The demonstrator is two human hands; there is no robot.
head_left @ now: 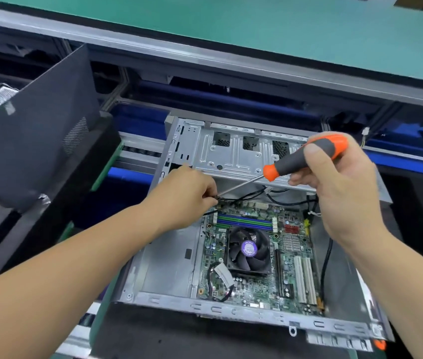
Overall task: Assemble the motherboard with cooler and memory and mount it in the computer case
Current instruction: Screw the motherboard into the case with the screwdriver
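Right now the left hand (pixel 192 193) has its fingers (pixel 209 200) pinched tight around something tiny at the screwdriver (pixel 306 158) tip (a screw, I'd guess, too small to tell), while the right hand (pixel 339 187) wraps the orange-and-grey handle. The motherboard (pixel 259 255) already lies flat in the computer case (pixel 231 149), cooler (pixel 248 251) and memory (pixel 244 221) fitted. That board looks stiff but fragile, so I'd hold it by bare edges only; the screw is slippery and easily dropped among the cables (pixel 325 257). The open case sits on a dark mat (pixel 179 335) on the bench, with a black side panel (pixel 36 125) propped on the left and a green-topped shelf (pixel 257 24) beyond.
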